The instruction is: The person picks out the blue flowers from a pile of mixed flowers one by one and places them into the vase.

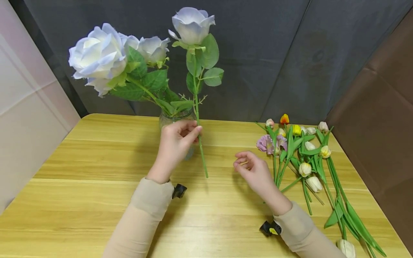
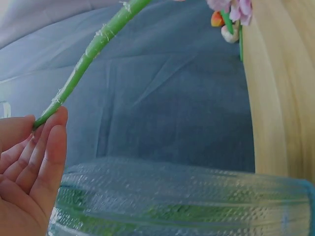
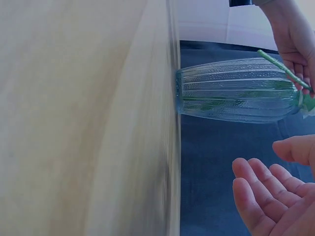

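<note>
My left hand (image 1: 172, 147) pinches the green stem of a pale blue-white rose (image 1: 193, 28) between thumb and fingers. The rose stands nearly upright, its bare stem end pointing down above the table. Behind that hand is a ribbed clear glass vase (image 3: 236, 91), partly hidden in the head view. Several more pale blue-white roses (image 1: 96, 53) with green leaves lean left out of it. My right hand (image 1: 256, 175) hovers over the table near the tulips, with fingers loosely bent and nothing held; its spread fingers (image 3: 266, 191) also show in the right wrist view.
Several artificial tulips (image 1: 304, 169) in white, yellow, orange and pink lie across the right side of the wooden table (image 1: 90, 172), with a purple flower (image 1: 266, 144) among them. A dark cloth (image 1: 258, 71) hangs behind the table's far edge.
</note>
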`<state>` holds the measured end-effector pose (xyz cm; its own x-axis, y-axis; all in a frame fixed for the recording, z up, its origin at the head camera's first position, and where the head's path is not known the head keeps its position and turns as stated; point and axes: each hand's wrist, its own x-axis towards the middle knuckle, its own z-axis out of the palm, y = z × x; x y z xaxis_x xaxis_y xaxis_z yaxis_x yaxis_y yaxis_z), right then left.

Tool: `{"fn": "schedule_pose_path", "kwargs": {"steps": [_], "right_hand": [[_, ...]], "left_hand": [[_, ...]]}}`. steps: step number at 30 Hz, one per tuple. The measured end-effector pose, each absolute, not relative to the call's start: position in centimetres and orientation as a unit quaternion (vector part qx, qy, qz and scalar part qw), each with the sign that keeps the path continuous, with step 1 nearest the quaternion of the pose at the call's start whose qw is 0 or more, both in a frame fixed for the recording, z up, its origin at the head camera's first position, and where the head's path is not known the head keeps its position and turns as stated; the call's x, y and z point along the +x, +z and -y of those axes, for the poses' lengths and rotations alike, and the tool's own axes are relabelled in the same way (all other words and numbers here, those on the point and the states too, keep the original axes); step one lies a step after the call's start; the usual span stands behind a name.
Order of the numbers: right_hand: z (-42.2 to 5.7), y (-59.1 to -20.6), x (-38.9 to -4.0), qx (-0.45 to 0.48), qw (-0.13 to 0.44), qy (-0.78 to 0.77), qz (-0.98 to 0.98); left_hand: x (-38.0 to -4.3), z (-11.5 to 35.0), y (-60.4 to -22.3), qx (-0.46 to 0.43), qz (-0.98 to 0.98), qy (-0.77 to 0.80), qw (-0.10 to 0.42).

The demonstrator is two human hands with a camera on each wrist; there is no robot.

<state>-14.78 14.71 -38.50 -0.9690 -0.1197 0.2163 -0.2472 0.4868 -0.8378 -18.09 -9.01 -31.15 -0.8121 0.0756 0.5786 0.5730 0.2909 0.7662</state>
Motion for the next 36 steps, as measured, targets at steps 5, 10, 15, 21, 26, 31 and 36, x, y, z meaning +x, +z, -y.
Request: {"fn": "schedule_pose_path", "kwargs": {"steps": [5,10,15,21,26,31,36], "right_hand": [[-14.4,-38.4,-15.2,0.093,0.053,0.507,0.855],[-14.1,-38.3,-15.8,0.101,0.048,0.528,0.842],[-13.9,-38.3,-16.3,0.113,0.064,0.537,0.834],[-13.3,-38.1,-16.7,0.121,0.082,0.537,0.831],[-12.3,-37.5,-17.4,0.136,0.093,0.549,0.820],[-10.9,-37.0,-18.4,0.155,0.102,0.543,0.819],[-9.5,-36.6,-19.4,0.176,0.089,0.536,0.821]], "left_hand": [[-18.1,10.0,-30.6,-0.190,0.766,-0.557,0.257],[-18.2,10.8,-30.2,-0.177,0.744,-0.579,0.285],[-18.5,11.3,-29.9,-0.170,0.726,-0.592,0.307],[-18.5,11.8,-29.7,-0.153,0.719,-0.596,0.325],[-18.6,12.2,-29.7,-0.150,0.713,-0.595,0.340],[-18.6,12.4,-29.7,-0.153,0.684,-0.614,0.363],[-18.6,12.7,-29.5,-0.137,0.650,-0.637,0.392]]}}
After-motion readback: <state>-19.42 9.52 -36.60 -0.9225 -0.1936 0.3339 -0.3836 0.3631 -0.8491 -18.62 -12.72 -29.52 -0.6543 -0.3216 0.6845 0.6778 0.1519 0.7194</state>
